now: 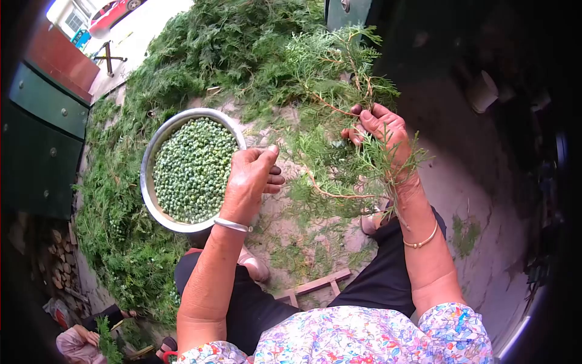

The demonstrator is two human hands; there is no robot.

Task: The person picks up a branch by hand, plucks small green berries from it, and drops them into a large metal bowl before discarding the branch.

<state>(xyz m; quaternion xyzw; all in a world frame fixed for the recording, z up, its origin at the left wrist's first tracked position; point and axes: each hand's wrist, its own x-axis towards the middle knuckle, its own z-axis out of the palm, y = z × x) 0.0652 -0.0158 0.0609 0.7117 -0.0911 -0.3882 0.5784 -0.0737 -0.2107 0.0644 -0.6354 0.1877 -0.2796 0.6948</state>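
My right hand (382, 133) is closed round the stem of a leafy green branch (339, 170), whose sprays hang left of the hand and rise above it. My left hand (254, 176), with a white bangle at the wrist, has its fingers curled beside the right rim of a metal basin (147, 182). Whether those fingers hold anything is too small to tell. The basin is filled with small round green berries (195, 170).
Heaps of cut green branches (224, 42) lie behind and left of the basin. A wooden frame (315, 283) is between my legs. Another person (79, 343) sits at the lower left. Green doors (42, 139), stacked firewood (63, 258) and a red car (112, 15) are on the left.
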